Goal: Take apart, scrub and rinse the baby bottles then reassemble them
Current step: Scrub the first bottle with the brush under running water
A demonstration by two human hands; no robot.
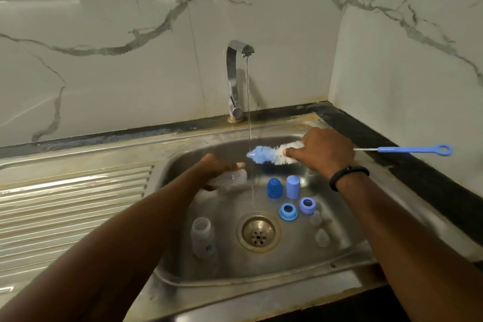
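My left hand point(219, 166) grips a clear baby bottle point(232, 180) lying sideways over the sink, its open end toward the water stream. My right hand point(322, 150) grips the bottle brush point(266, 154) by its blue and white bristles, with the bristle tip under the running water and the blue handle point(415, 149) sticking out to the right. On the sink floor stand a second clear bottle point(202, 236), two blue caps point(274, 188) point(292, 186), two blue collar rings point(288, 212) point(306, 205) and two clear teats point(322, 238) point(315, 218).
The chrome tap point(236, 81) runs a thin stream into the steel sink point(183, 277) beside the drain point(258, 231). A ribbed draining board point(73, 206) lies to the left. Marble walls close the back and right, with a dark counter strip point(418, 178) on the right.
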